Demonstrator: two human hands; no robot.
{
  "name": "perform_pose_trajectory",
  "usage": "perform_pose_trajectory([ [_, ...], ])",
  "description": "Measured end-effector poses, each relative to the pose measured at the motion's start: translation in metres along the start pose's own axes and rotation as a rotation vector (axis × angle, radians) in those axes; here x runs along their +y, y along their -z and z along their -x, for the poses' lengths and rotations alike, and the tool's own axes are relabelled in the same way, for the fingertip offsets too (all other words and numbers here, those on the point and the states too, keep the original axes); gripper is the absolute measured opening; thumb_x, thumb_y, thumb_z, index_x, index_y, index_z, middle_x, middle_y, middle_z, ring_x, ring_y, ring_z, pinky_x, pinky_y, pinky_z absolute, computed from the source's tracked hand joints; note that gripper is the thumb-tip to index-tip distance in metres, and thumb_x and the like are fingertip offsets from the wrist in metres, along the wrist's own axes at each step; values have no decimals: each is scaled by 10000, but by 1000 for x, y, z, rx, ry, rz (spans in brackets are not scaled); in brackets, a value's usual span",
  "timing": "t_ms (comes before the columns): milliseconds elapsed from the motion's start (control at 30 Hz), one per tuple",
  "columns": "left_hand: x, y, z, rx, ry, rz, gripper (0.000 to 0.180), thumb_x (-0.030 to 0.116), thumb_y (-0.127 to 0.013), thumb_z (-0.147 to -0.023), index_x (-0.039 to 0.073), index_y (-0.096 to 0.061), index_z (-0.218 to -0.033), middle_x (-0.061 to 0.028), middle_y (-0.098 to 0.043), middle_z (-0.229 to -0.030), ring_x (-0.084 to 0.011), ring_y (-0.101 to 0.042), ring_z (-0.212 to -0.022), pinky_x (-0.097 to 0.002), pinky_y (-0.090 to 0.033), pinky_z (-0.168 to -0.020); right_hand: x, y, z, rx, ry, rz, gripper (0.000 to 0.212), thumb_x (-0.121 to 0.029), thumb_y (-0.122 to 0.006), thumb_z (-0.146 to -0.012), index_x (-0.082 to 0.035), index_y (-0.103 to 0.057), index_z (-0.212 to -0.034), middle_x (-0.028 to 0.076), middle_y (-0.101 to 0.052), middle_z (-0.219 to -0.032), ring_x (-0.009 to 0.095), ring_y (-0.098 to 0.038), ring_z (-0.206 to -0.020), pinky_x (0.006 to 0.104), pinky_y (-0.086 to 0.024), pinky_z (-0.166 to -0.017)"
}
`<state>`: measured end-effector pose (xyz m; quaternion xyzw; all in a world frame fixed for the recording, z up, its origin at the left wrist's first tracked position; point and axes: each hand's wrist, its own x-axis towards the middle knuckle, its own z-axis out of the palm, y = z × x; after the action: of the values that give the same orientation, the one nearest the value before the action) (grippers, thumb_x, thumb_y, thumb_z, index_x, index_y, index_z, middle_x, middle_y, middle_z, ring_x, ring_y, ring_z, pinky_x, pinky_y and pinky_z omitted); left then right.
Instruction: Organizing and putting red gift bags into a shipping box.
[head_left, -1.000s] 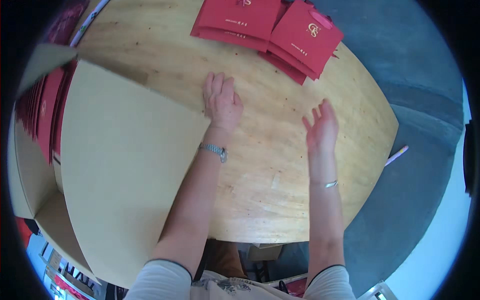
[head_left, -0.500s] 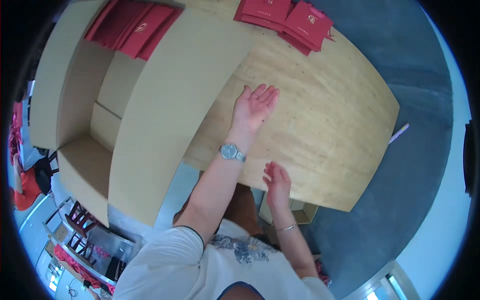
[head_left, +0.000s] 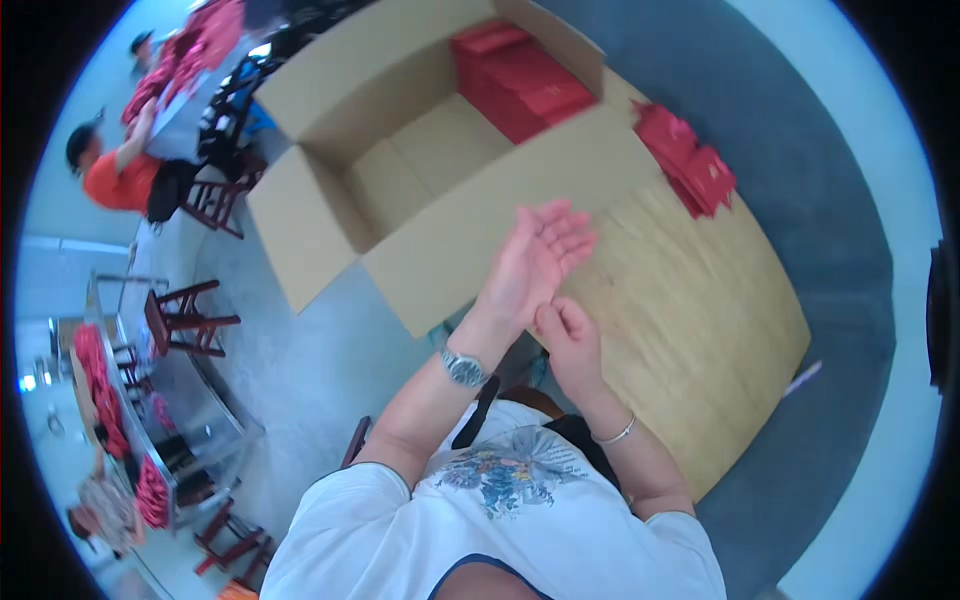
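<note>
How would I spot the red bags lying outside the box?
Find the wooden table, then the open cardboard box over its left side. Just right of the box, near the table's far edge, lies a small pile of red bags. Unlike the bags inside the box, this pile lies on the wood.

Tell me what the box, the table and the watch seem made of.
Box: likely cardboard with a matt finish, from its plain tan surface and folded flaps. Table: apparently wood, maybe plywood, from its pale, streaky grain; finish unclear. Watch: probably polished metal, from its silvery shine.
</note>
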<state>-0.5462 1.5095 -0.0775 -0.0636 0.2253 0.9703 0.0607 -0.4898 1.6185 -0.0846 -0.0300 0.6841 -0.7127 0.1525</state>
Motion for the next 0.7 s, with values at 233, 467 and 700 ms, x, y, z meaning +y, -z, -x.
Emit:
perform_pose_trajectory([
  [233,129,98,151,-11,-134,-207,497,377,-424,-971,-2,-416,-1292,-154,-543,-1220,-282,-544,-1110,-395,-434,-968,24,-141,19,-643,55,340,133,-127,-602,-868,-2,-643,-884,95,-633,-811,165,-604,-748,290,-476,-683],
  [467,310,200,286,638,-283,-1194,302,99,-601,-864,22,-577,-1155,-66,-620,-1082,-149,-586,-968,-282,-476,-853,39,-315,-10,-766,619,479,86,-79,-652,-790,-40,-654,-865,113,-635,-913,269,-618,-868,350,-504,-750],
  [700,399,270,404,1228,-628,-564,249,88,-574,-883,15,-570,-1121,-79,-622,-1037,-146,-604,-868,-273,-502,-776,-12,-480,-27,-1106,547,131,77,-46,-646,-799,-35,-638,-875,92,-639,-885,236,-624,-803,315,-508,-684],
])
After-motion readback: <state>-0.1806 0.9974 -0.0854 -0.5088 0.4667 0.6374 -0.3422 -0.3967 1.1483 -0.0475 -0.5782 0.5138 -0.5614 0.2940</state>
